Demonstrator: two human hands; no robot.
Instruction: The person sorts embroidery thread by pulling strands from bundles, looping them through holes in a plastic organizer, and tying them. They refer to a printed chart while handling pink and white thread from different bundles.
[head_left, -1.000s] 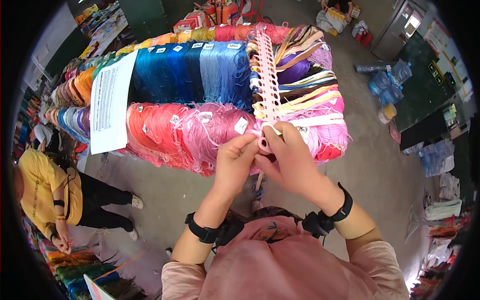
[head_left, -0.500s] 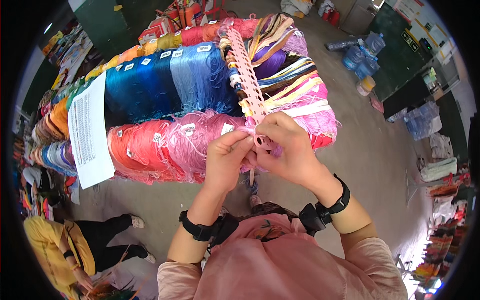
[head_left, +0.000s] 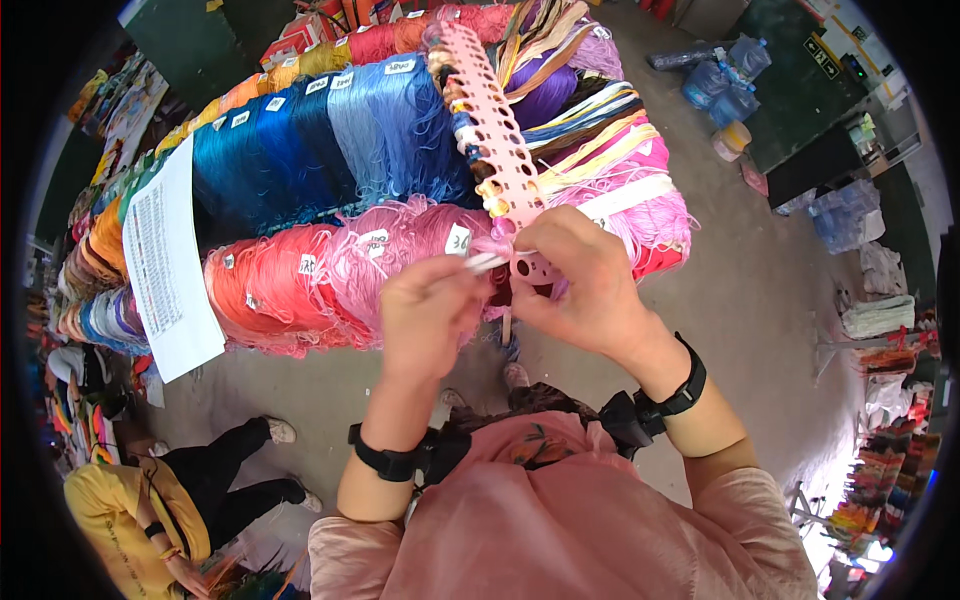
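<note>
Pink plastic formed the long perforated strip point(head_left: 497, 150), a narrow card pierced by a row of round holes, many of them already threaded with short hanks of coloured thread in blue, orange, yellow and pink. It ran up and away from the person over the heaped thread bundles point(head_left: 330, 190), its near end held between both hands at chest height. The right hand point(head_left: 580, 285) was closed around that lower end, fingers curled over the last holes. The left hand point(head_left: 430, 315) was pinched shut on a thin pale strand of thread point(head_left: 487, 262), its tip just touching the strip beside the right thumb. A white printed sheet point(head_left: 170, 265) lay over the left side of the bundles.
</note>
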